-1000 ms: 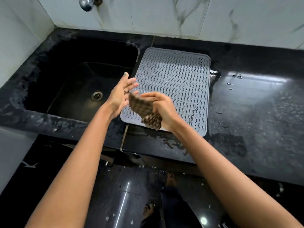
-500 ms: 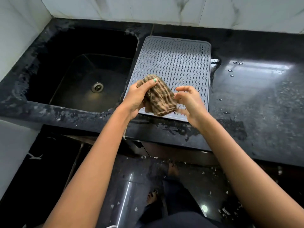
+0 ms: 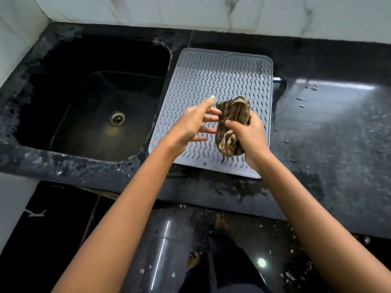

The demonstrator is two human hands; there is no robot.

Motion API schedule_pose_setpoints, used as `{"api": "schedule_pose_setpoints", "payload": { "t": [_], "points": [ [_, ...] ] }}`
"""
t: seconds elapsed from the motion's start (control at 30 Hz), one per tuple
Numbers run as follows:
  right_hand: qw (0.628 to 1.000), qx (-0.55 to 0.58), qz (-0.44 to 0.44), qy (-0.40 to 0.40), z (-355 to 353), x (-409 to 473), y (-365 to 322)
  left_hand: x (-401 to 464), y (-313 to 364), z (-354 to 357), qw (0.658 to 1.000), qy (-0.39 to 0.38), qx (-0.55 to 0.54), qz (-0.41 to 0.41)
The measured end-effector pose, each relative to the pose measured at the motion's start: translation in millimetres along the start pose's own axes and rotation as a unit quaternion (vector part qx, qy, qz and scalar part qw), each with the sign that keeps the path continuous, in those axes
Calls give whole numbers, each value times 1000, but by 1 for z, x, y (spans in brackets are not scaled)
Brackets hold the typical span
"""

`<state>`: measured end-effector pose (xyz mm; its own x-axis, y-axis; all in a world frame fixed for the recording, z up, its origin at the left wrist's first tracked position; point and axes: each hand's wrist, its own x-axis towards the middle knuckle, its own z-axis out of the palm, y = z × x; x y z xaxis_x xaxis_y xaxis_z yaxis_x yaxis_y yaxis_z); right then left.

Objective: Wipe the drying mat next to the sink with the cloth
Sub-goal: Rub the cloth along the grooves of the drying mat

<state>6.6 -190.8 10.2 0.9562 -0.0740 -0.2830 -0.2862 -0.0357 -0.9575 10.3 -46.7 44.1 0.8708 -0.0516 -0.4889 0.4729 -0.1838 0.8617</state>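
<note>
Across the whole width of the scene runs a black stone counter (image 3: 330, 144), wet in patches, with a few water drops (image 3: 304, 99) on its glossy right part and pale marbled wall tiles (image 3: 190, 11) along its far edge. On the left, a deep black sink (image 3: 69, 98) is set into the stone, a metal drain (image 3: 117, 118) at its bottom. Just right of the sink lies the grey drying mat (image 3: 218, 81), flat on the counter, ridged with short wavy lines. Above the near half of the mat, the right hand (image 3: 249, 134) grips a bunched brown striped cloth (image 3: 232, 123), fingers curled tight around it. The left hand (image 3: 193, 123) is beside it, fingers spread, their tips at the cloth's left side.
</note>
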Motion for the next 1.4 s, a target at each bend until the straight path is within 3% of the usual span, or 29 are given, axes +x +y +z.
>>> {"api": "schedule_pose_setpoints", "payload": {
  "t": [0.07,0.13,0.23,0.3,0.4,0.47,0.53,0.6,0.87,1.4],
  "points": [
    [999,-5,-34,38,-3,29,-15,32,1,4,995,94,24,30],
    [993,-27,-100,64,-2,64,-35,73,1,5,977,169,115,63],
    [971,-105,-201,77,11,125,-66,137,6,1,930,198,292,102],
    [943,-192,-260,80,31,167,-83,173,10,-3,877,217,413,113],
    [871,-349,-333,89,72,221,-93,205,0,-6,823,253,498,101],
    [823,-438,-360,-12,96,247,-84,217,-5,-7,811,274,510,89],
    [744,-549,-352,-145,113,259,-62,218,-8,-6,787,286,542,73],
    [685,-613,-354,-171,118,270,-48,220,-8,-7,772,293,559,74],
    [671,-631,-373,-111,90,280,-57,218,-4,-6,806,291,510,77],
    [680,-664,-311,11,-72,271,-44,222,-11,-10,807,293,505,95]
  ]
}}
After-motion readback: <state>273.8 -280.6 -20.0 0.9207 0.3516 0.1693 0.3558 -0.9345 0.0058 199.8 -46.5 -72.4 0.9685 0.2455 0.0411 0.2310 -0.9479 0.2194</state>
